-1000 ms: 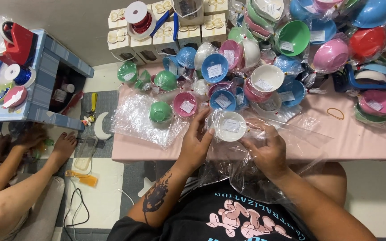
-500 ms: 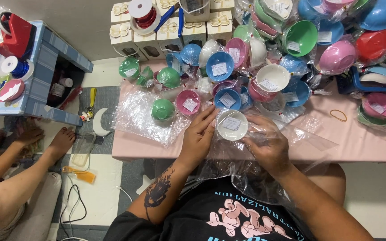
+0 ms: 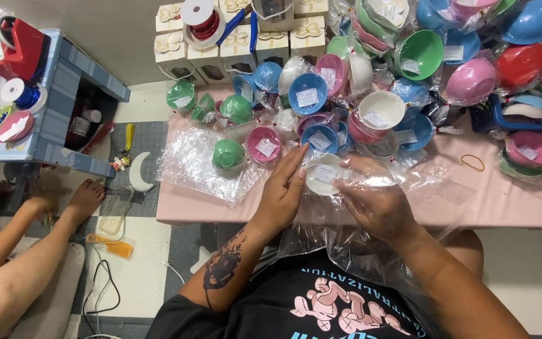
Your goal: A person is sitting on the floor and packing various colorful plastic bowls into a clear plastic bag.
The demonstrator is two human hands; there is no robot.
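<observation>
A: What do the hands do at this moment?

B: The left hand and the right hand both grasp a white bowl, which sits inside a clear plastic bag at the near edge of the pink table.

A: Is much already wrapped?

B: Yes, many coloured bowls lie wrapped behind it. This one seems only partly bagged; the bag mouth looks open. One green bowl rests on loose plastic sheets, so more work probably waits.
</observation>
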